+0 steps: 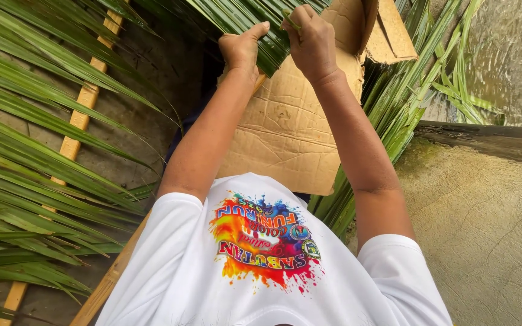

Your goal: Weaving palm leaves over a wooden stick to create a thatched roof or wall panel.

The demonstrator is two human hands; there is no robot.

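Both my arms reach forward over a white shirt with a bright colour-splash print. My left hand [241,48] presses flat on a bundle of green palm leaflets [255,24] at the top of the view, thumb stretched across them. My right hand [312,39] is closed in a pinch on one green leaflet strip [291,21] beside it. The leaflets lie over a creased sheet of brown cardboard [288,133].
A palm frond with a pale yellow midrib [80,118] and long green leaflets fills the left side. More green leaflets [394,115] trail right of the cardboard. Rough concrete [484,229] lies at lower right, a dark ledge [484,136] and water [509,54] beyond.
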